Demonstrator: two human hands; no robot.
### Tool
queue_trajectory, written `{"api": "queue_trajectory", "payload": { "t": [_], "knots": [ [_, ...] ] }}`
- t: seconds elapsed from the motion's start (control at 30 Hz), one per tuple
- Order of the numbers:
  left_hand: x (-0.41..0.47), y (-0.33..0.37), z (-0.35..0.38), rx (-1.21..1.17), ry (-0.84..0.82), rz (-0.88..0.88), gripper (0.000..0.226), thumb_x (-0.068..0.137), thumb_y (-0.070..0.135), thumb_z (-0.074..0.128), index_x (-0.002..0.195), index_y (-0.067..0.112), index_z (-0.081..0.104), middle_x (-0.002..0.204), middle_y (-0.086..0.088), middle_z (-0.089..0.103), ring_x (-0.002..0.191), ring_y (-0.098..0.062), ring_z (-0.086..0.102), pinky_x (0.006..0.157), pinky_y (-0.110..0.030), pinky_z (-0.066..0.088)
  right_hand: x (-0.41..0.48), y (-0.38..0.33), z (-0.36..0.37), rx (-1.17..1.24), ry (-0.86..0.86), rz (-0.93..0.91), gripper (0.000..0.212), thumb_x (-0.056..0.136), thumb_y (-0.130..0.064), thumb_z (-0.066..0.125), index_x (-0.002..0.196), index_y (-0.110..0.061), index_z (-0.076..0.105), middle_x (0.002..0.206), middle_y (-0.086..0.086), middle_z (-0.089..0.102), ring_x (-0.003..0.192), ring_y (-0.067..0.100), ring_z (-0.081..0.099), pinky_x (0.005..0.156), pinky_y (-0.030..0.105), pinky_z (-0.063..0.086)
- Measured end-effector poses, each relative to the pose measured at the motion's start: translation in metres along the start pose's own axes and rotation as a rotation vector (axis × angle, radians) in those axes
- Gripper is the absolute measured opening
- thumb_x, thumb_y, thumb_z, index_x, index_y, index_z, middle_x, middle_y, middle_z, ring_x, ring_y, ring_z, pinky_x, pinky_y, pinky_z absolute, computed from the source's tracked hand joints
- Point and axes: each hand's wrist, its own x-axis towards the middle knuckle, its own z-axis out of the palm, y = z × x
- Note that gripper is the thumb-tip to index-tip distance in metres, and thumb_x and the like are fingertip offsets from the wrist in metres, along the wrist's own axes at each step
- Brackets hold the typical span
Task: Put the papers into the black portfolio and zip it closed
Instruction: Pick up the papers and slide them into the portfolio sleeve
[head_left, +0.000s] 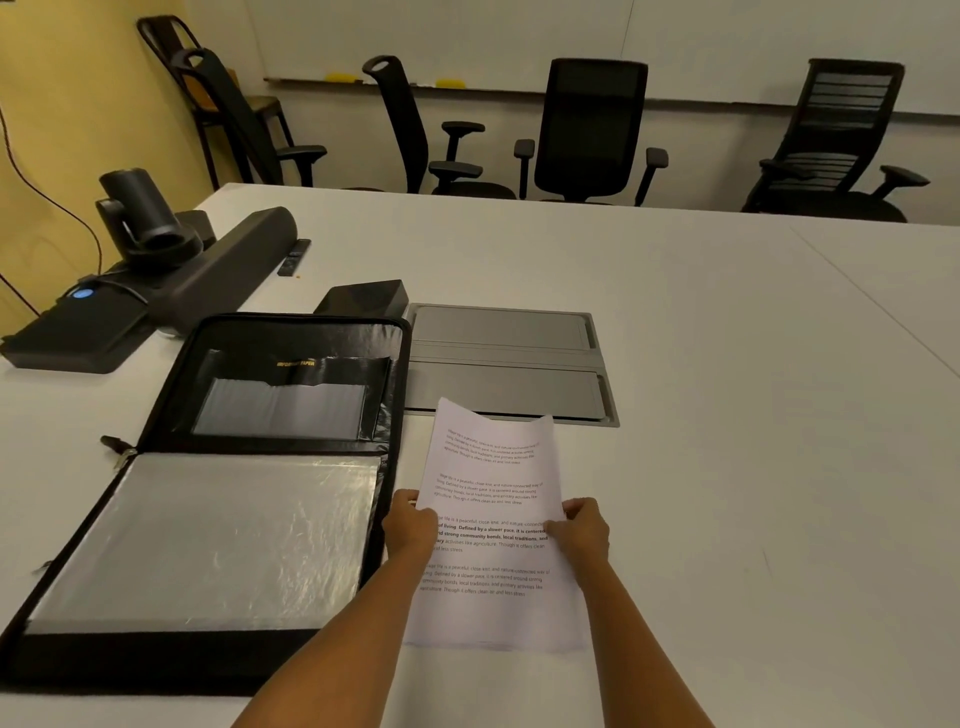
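The papers, a thin stack of printed sheets, are held just right of the black portfolio, which is laid open and flat on the bench. The stack's left edge is gripped by the left hand and its right edge by the right hand, fingers curled round the sheets. Its long axis is set parallel to the portfolio's right edge. The portfolio's near panel lies left of both hands, the left hand being nearer, almost at its rim; a leftward carry is judged necessary.

Dim, soft light; wide-angle edge distortion
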Motion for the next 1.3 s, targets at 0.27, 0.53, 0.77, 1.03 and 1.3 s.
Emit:
{"api": "queue_trajectory", "payload": {
  "t": [0.27, 0.53, 0.77, 1.03, 1.3],
  "knots": [
    [-0.004, 0.005, -0.015, -0.127, -0.243, 0.112, 0.030, 0.095, 0.006, 0.044, 0.124, 0.016, 0.044, 0.095, -0.006, 0.062, 0.072, -0.014, 0.057, 0.060, -0.023, 0.046, -0.007, 0.004, -0.020, 0.269, -0.298, 0.045, 0.036, 0.088, -0.007, 0.059, 0.124, -0.004, 0.053, 0.112, 0.012, 0.067, 0.088, 0.025, 0.067, 0.065, 0.031, 0.056],
    [-0.009, 0.013, -0.037, -0.284, -0.437, 0.114, 0.033, 0.095, 0.019, 0.055, 0.127, 0.023, 0.048, 0.095, 0.005, 0.065, 0.081, -0.010, 0.063, 0.060, -0.022, 0.048, -0.023, -0.006, -0.030, 0.368, -0.421, -0.146, 0.036, 0.083, -0.028, 0.068, 0.116, -0.027, 0.055, 0.109, 0.001, 0.070, 0.092, 0.020, 0.071, 0.063, 0.027, 0.058],
    [-0.011, 0.023, -0.058, -0.223, -0.483, 0.213, 0.045, 0.100, 0.019, 0.045, 0.143, 0.021, 0.036, 0.136, -0.009, 0.055, 0.118, -0.027, 0.058, 0.096, -0.043, 0.050, -0.034, -0.018, -0.030, 0.370, -0.454, -0.210, 0.038, 0.083, -0.024, 0.068, 0.119, -0.024, 0.056, 0.113, 0.003, 0.069, 0.097, 0.023, 0.069, 0.073, 0.035, 0.059],
    [0.000, 0.067, -0.121, -0.093, -0.586, 0.246, 0.030, 0.098, 0.017, 0.046, 0.127, 0.026, 0.048, 0.106, -0.001, 0.067, 0.088, -0.023, 0.069, 0.069, -0.036, 0.058, -0.040, -0.038, -0.036, 0.560, -0.324, -0.227, 0.043, 0.084, -0.009, 0.066, 0.121, -0.020, 0.046, 0.110, 0.002, 0.065, 0.091, 0.016, 0.066, 0.063, 0.025, 0.056],
    [0.017, 0.112, -0.193, 0.212, -0.763, 0.290, 0.032, 0.094, 0.017, 0.054, 0.116, 0.037, 0.042, 0.102, 0.003, 0.067, 0.075, -0.017, 0.075, 0.059, -0.030, 0.060, -0.057, -0.076, -0.053, 0.308, -0.465, -0.381, 0.059, 0.064, -0.036, 0.081, 0.117, -0.018, 0.062, 0.108, 0.006, 0.070, 0.094, 0.026, 0.068, 0.073, 0.032, 0.060]
  ]
}}
